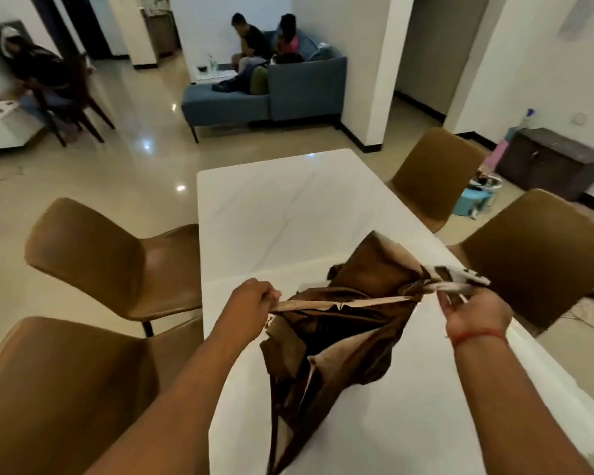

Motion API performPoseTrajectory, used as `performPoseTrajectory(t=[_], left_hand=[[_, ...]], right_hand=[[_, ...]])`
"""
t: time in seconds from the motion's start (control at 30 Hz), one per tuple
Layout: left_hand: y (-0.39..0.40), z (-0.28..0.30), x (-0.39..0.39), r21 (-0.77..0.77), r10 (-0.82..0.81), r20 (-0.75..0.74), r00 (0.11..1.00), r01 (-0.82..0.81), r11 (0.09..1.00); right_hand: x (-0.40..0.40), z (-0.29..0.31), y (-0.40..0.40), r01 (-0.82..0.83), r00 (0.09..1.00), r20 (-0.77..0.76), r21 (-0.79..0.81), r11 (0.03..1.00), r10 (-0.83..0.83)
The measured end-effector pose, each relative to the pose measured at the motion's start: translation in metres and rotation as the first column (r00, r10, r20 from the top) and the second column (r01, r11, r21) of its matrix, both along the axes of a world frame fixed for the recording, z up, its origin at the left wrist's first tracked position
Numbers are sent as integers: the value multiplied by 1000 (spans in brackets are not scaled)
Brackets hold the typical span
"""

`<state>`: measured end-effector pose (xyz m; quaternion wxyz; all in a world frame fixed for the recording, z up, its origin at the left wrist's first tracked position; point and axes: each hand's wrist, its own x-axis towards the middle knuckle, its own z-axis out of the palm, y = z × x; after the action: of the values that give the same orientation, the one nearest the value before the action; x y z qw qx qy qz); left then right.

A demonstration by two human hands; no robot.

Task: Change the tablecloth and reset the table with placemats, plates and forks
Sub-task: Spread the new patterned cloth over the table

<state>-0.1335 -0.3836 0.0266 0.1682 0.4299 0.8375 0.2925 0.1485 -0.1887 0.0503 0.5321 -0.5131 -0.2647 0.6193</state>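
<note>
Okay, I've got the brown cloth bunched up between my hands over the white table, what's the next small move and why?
Probably draw both hands apart to open the cloth out. The left hand and right hand each grip the pale hem of the brown tablecloth, which hangs crumpled between them, and the white table beyond lies bare.

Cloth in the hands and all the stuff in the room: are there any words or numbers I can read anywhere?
None can be read.
Brown cloth, held by the left hand and right hand: a pale edge and dark marks, no letters.
White table: bare, no text.
Papers at far left: too small and blurred.
Bottle on the dark cabinet: label too blurred.
</note>
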Motion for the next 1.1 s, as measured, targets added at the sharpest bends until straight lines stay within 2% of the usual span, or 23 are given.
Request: performPoseTrajectory(t=[0.07, 0.13, 0.2, 0.27, 0.3, 0.33, 0.4, 0.43, 0.47, 0.5, 0.53, 0.63, 0.7, 0.77, 0.83, 0.9, 0.97, 1.0, 1.03, 1.1], left_hand=[[7, -4, 6, -82, 85, -27, 996, -87, 993], [8, -4, 8, -124, 173, -1, 985, -172, 977], [8, 0, 17, -94, 262, 92, 961, -253, 963], [10, 11, 31, -6, 319, 209, 924, -325, 946], [14, 18, 38, 34, 323, 281, 904, -346, 938], [19, 27, 46, 63, 310, 344, 886, -351, 934], [32, 41, 61, 83, 237, 427, 873, -299, 950], [38, 47, 68, 88, 197, 464, 864, -266, 960], [43, 54, 74, 98, 165, 502, 849, -246, 964], [47, 60, 78, 115, 139, 527, 838, -233, 966], [49, 68, 80, 140, 121, 548, 828, -233, 962], [51, 87, 79, 225, 79, 568, 819, -247, 942], [52, 96, 77, 263, 57, 506, 861, -217, 940], [56, 104, 76, 255, 8, 389, 921, -116, 960], [60, 112, 75, 139, -86, 240, 967, 54, 989], [64, 120, 76, -145, -255, 122, 959, 272, 951], [67, 125, 78, -360, -358, 98, 928, 369, 857], [68, 129, 77, -365, -359, 86, 929, 365, 857], [68, 133, 75, -304, -330, 81, 941, 339, 890], [67, 141, 71, -55, -243, 170, 955, 255, 965]], right_hand=[[15, 0, 39, -14, 983, -181, -55, 998, 4], [22, -4, 68, -46, 987, -157, -104, 993, 30], [16, -4, 77, -128, 987, 94, -46, 991, 132], [-2, -2, 56, -247, 854, 495, 115, 962, 160], [-14, -6, 36, -413, 757, 620, 208, 887, 207], [-25, -10, 16, -604, 653, 697, 243, 759, 296], [-43, -13, -26, -909, 318, 795, 102, 403, 517], [-48, -18, -39, -969, 147, 831, 14, 245, 537], [-54, -20, -49, -989, 49, 864, -26, 143, 501], [-55, -19, -52, -993, 43, 883, -12, 115, 468], [-54, -18, -51, -991, 98, 888, 44, 129, 450], [-44, -7, -31, -940, 288, 907, 207, 270, 307], [-36, 5, -12, -918, 325, 920, 252, 305, 217], [-35, 22, 2, -909, 348, 909, 267, 320, 229], [-38, 37, 10, -900, 374, 876, 262, 349, 306], [-42, 46, 9, -898, 396, 839, 269, 350, 372], [-46, 53, 3, -906, 403, 816, 293, 305, 414], [-46, 55, 0, -916, 390, 808, 291, 275, 442], [-45, 55, -2, -932, 358, 798, 272, 241, 484], [-37, 48, -3, -973, 228, 767, 161, 164, 600]])
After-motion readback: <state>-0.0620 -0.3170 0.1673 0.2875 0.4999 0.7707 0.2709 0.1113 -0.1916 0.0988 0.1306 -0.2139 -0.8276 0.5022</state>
